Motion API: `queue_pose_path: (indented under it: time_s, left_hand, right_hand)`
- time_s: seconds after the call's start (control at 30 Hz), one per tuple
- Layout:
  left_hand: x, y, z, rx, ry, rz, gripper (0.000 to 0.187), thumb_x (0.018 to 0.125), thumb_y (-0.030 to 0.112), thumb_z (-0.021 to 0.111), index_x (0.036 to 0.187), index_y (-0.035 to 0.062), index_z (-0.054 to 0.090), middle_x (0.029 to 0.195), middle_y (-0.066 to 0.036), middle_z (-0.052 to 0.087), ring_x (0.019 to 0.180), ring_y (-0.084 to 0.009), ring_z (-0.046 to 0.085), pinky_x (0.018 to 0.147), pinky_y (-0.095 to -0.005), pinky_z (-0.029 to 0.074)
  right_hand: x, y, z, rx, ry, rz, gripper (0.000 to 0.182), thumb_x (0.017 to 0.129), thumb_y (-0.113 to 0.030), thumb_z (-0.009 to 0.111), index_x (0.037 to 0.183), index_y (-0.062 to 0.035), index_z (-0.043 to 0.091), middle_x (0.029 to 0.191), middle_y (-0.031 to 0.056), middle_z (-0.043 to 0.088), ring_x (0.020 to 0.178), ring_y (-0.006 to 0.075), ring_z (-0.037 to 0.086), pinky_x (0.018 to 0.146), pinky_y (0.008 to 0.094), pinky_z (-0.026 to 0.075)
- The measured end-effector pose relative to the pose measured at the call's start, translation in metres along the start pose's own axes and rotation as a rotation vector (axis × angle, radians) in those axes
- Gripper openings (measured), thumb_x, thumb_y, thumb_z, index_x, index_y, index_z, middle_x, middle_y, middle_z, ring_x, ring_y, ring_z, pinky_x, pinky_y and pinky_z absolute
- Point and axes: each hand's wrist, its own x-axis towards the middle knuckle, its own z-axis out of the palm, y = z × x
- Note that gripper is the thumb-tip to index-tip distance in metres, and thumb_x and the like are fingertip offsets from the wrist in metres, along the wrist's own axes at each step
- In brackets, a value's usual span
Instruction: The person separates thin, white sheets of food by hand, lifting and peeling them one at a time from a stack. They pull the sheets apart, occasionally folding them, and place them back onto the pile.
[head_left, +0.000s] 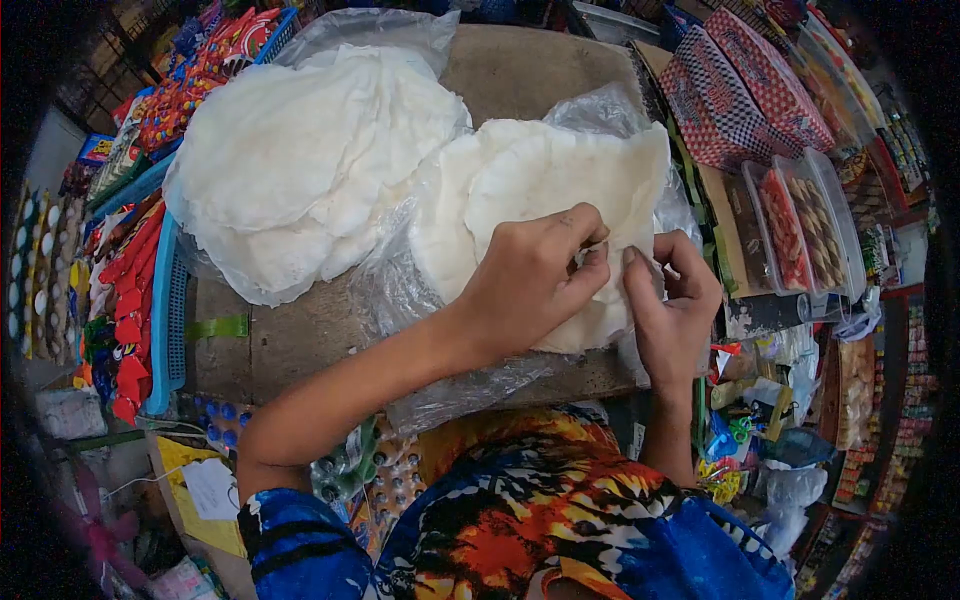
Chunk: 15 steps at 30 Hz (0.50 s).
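A stack of thin, pale spring roll wrappers (pixel 560 180) lies on clear plastic on a wooden surface, right of the middle. At its near right part, my left hand (pixel 545 275) pinches a wrapper edge between thumb and fingers. My right hand (pixel 680 305) is close beside it, with thumb and bent fingers closed at the right edge of the same stack; its exact hold is partly hidden. A larger, whiter pile of wrappers (pixel 310 165) rests to the left, its sheets uneven and overlapping. Crumpled clear plastic (pixel 390 275) shows between the two piles.
Blue baskets (pixel 173 310) with colourful snack packs border the left side. On the right stand red-checked boxes (pixel 740 90) and a clear plastic container (pixel 805 225) of food. The wooden table (pixel 290 345) shows in front of the piles; egg trays (pixel 45 270) are at far left.
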Motion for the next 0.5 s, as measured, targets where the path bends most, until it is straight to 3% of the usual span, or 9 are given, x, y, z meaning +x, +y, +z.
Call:
queue_pose_path:
  time_s: [0.1, 0.17, 0.3, 0.37, 0.4, 0.47, 0.5]
  left_hand:
    - [0.001, 0.002, 0.0, -0.053, 0.032, -0.095, 0.012, 0.08, 0.005, 0.063, 0.088, -0.0028, 0.058, 0.074, -0.01, 0.063, 0.065, -0.0141, 0.062, 0.061, -0.0272, 0.049]
    - [0.002, 0.006, -0.002, -0.255, 0.016, -0.319, 0.01, 0.082, 0.005, 0.062, 0.088, -0.0033, 0.058, 0.072, -0.003, 0.061, 0.065, -0.0067, 0.057, 0.059, -0.023, 0.046]
    - [0.006, 0.003, -0.006, -0.319, -0.078, -0.394, 0.011, 0.085, 0.006, 0.062, 0.088, -0.0032, 0.058, 0.075, 0.0, 0.059, 0.069, -0.0034, 0.053, 0.06, -0.0202, 0.045]
    - [0.004, -0.004, -0.003, -0.348, -0.093, -0.353, 0.011, 0.087, 0.008, 0.06, 0.089, -0.0032, 0.058, 0.078, 0.0, 0.059, 0.07, -0.0024, 0.051, 0.058, -0.0201, 0.044]
    - [0.004, -0.002, -0.004, -0.345, -0.092, -0.355, 0.011, 0.087, 0.008, 0.06, 0.089, -0.0032, 0.058, 0.078, 0.0, 0.059, 0.07, -0.0024, 0.051, 0.058, -0.0201, 0.044]
    - [0.005, 0.003, -0.007, -0.346, -0.126, -0.392, 0.011, 0.089, 0.008, 0.059, 0.09, -0.003, 0.059, 0.08, 0.0, 0.059, 0.072, -0.0019, 0.05, 0.057, -0.0204, 0.043]
    - [0.005, 0.002, -0.005, -0.346, -0.127, -0.392, 0.011, 0.089, 0.008, 0.059, 0.09, -0.003, 0.059, 0.08, 0.0, 0.059, 0.072, -0.0019, 0.05, 0.057, -0.0204, 0.043]
  right_hand:
    - [-0.001, 0.002, 0.0, 0.069, 0.057, 0.126, 0.009, 0.078, -0.004, 0.064, 0.08, 0.0026, 0.059, 0.069, 0.0033, 0.058, 0.065, 0.0064, 0.051, 0.059, 0.023, 0.042]
    - [-0.001, 0.004, -0.002, 0.091, 0.054, 0.153, 0.009, 0.079, -0.004, 0.063, 0.081, 0.003, 0.059, 0.068, 0.0027, 0.058, 0.067, 0.0055, 0.051, 0.06, 0.0218, 0.042]
    - [-0.003, 0.008, -0.001, 0.046, 0.015, 0.09, 0.01, 0.078, -0.004, 0.065, 0.084, 0.0012, 0.06, 0.075, 0.005, 0.06, 0.068, 0.0085, 0.054, 0.062, 0.0234, 0.044]
    - [-0.001, -0.005, 0.005, -0.099, 0.122, -0.091, 0.017, 0.075, -0.004, 0.07, 0.089, -0.0002, 0.061, 0.086, 0.009, 0.061, 0.073, 0.0159, 0.058, 0.064, 0.0278, 0.048]
    - [-0.001, -0.004, 0.006, -0.096, 0.12, -0.091, 0.017, 0.075, -0.004, 0.07, 0.089, -0.0002, 0.061, 0.086, 0.009, 0.061, 0.073, 0.0159, 0.058, 0.064, 0.0278, 0.048]
    - [-0.001, 0.0, 0.005, -0.132, 0.147, -0.327, 0.024, 0.072, -0.003, 0.073, 0.093, -0.0014, 0.062, 0.095, 0.0124, 0.06, 0.079, 0.0242, 0.06, 0.066, 0.0323, 0.05]
    - [0.0, 0.001, 0.003, -0.132, 0.148, -0.326, 0.024, 0.072, -0.003, 0.073, 0.093, -0.0014, 0.062, 0.095, 0.0124, 0.06, 0.079, 0.0242, 0.06, 0.066, 0.0323, 0.05]
